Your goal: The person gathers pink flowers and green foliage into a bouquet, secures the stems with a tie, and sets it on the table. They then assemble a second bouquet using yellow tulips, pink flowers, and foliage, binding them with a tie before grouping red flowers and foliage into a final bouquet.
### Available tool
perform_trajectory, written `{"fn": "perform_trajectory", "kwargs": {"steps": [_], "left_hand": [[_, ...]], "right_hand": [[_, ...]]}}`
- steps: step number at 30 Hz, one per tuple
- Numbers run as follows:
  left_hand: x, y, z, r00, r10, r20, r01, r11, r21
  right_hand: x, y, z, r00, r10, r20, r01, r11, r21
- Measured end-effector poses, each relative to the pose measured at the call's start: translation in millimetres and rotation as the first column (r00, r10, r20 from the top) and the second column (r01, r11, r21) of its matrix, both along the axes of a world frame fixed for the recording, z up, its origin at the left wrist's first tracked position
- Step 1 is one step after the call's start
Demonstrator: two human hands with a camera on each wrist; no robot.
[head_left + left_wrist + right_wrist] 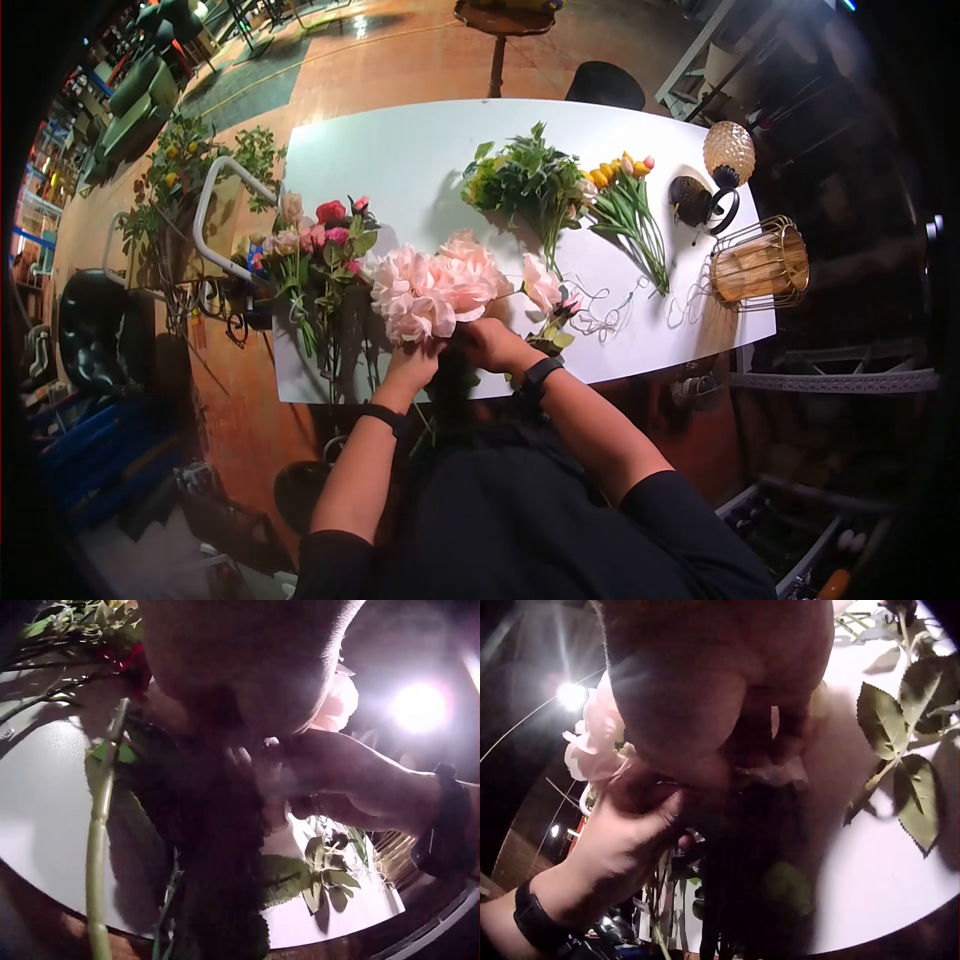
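A full bunch of pale pink artificial flowers (440, 285) stands over the front edge of the table, its blooms above both hands. My left hand (413, 368) grips the stems just under the blooms. My right hand (498, 346) meets it from the other side, fingers curled in at the stems. A pale translucent strip (780, 774) shows by the right fingertips. In the left wrist view a thick green stem (97, 847) hangs below the hands, beside dark leaves. Deep shadow hides much of the grip in both wrist views.
On the white table (370, 150) lie mixed roses (330, 235) at left, a green leafy bunch (525, 180), yellow tulips (630, 215) and a single pink rose (541, 285). Loose string (610, 315) lies near a wire basket lamp (760, 262) and an amber glass lamp (728, 153).
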State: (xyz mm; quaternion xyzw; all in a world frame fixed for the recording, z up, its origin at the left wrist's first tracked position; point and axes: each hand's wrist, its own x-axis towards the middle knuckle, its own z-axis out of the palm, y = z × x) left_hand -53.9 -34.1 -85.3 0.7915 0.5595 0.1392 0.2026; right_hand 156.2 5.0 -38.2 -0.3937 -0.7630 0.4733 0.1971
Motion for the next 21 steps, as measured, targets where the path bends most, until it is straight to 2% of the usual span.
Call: {"fn": "perform_trajectory", "kwargs": {"steps": [2,4,5,6,8,9,11,12,14,15,18,20,21], "left_hand": [[1,-5,-3,0.999,0.032,0.034,-0.033,0.999,0.033],[-1,-7,-8,0.957,-0.115,-0.267,0.132,0.990,0.047],[2,-7,-5,0.976,-0.076,-0.206,0.106,0.984,0.141],[5,-5,-3,0.975,-0.079,-0.207,0.111,0.983,0.146],[9,2,5,0.996,0.056,-0.075,-0.062,0.995,-0.078],[12,3,10,0.995,0.054,-0.079,-0.060,0.996,-0.070],[16,3,16,0.991,0.129,-0.025,-0.128,0.991,0.037],[14,4,10,0.992,0.125,-0.027,-0.123,0.991,0.043],[11,4,0,0.995,0.087,-0.043,-0.076,0.973,0.220],[9,6,0,0.995,0.085,-0.047,-0.073,0.972,0.222],[4,12,6,0.996,0.048,-0.079,-0.035,0.986,0.163],[2,14,10,0.979,0.140,0.148,-0.141,0.990,-0.009],[0,19,10,0.999,0.030,-0.037,-0.017,0.949,0.314]], "right_hand": [[-1,-2,2,1.000,0.009,0.023,-0.009,1.000,-0.012],[-3,-2,2,0.998,-0.012,0.061,0.011,1.000,0.011],[-2,-2,5,0.998,-0.013,0.062,0.011,1.000,0.029],[-3,-1,5,0.998,-0.018,0.061,0.015,0.999,0.034],[-5,-1,7,0.996,-0.026,0.081,0.021,0.998,0.064],[-5,-1,7,0.997,-0.029,0.077,0.024,0.997,0.072],[-5,0,3,0.996,-0.051,0.071,0.043,0.993,0.113],[-5,2,0,0.996,-0.056,0.069,0.047,0.992,0.119],[-5,4,-4,0.995,-0.016,0.094,0.004,0.991,0.135],[-5,4,-4,0.996,-0.019,0.091,0.006,0.990,0.138],[-7,5,-5,0.997,-0.008,0.071,-0.002,0.989,0.147],[-10,3,-8,0.987,-0.010,0.159,-0.006,0.995,0.097],[-11,4,-10,0.982,-0.004,0.190,-0.016,0.994,0.107]]}}
